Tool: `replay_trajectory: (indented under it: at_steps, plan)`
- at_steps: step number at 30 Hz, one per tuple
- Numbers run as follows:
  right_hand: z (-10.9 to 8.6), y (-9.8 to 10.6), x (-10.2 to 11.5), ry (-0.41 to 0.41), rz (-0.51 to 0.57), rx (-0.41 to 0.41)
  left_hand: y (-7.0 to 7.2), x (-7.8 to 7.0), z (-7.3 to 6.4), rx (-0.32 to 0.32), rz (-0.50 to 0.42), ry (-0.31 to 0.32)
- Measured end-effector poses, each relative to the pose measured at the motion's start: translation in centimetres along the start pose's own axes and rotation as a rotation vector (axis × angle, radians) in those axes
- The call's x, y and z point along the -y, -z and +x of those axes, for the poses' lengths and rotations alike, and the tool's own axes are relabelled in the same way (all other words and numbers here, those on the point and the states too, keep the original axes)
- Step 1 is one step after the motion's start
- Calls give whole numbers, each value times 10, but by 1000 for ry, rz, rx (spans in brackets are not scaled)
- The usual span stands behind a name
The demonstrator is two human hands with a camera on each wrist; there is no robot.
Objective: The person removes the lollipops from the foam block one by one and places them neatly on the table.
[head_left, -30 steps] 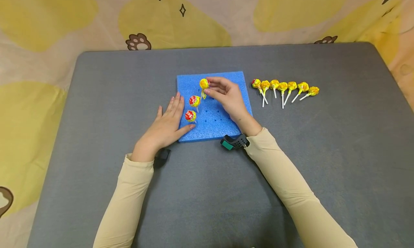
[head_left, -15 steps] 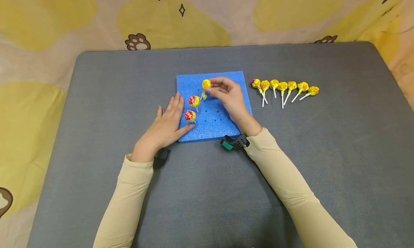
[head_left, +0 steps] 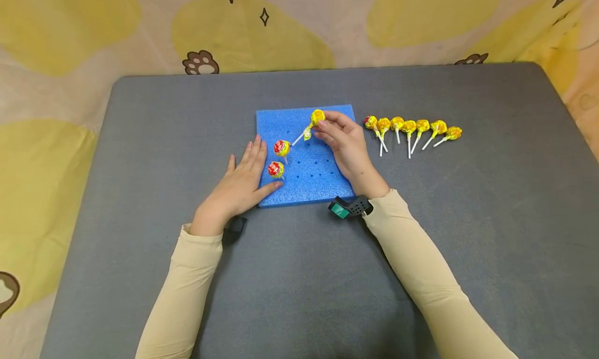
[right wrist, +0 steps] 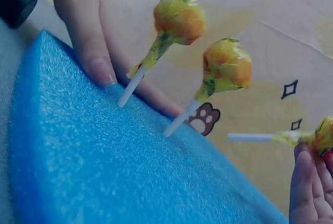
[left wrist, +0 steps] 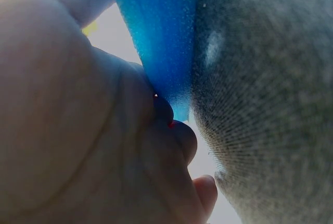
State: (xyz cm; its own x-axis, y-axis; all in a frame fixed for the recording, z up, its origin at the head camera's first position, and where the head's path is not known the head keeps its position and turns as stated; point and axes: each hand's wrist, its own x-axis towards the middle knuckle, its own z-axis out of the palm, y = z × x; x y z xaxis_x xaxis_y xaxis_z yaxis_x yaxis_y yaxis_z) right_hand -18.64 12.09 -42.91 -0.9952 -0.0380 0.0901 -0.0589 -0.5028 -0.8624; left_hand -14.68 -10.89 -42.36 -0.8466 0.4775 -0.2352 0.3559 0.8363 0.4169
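A lollipop in yellow wrapper (head_left: 317, 116) is pinched at its candy end by my right hand (head_left: 345, 146) above the far part of a blue foam board (head_left: 309, 192). Its white stick slants down to the left; in the right wrist view that stick (right wrist: 250, 137) is apart from the foam. Two other lollipops, a farther one (head_left: 282, 148) and a nearer one (head_left: 276, 169), stand in the board near its left side. My left hand (head_left: 236, 188) lies with straight fingers along the board's left edge, thumb on the board. The left wrist view shows its palm beside the foam edge.
Several loose lollipops (head_left: 409, 126) lie in a row on the grey table (head_left: 290, 276), right of the board. Small holes dot the foam. A patterned cloth (head_left: 262, 31) hangs behind the table's far edge.
My right hand has moved to the right with the lollipop, whose stick now shows tilted over the board. The left hand and the two standing lollipops have stayed in place.
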Motion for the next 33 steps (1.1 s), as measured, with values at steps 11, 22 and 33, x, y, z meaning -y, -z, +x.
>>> replay_trajectory:
  at_steps: [11,22,33]
  plan:
    - [-32,26,11,-22,181,130,0,-1,0,3,-2,-9]
    - [-58,75,27,-105,500,263,-2,1,0,16,-5,-9]
    - [-66,116,60,-12,118,189,-2,1,1,3,-5,-15]
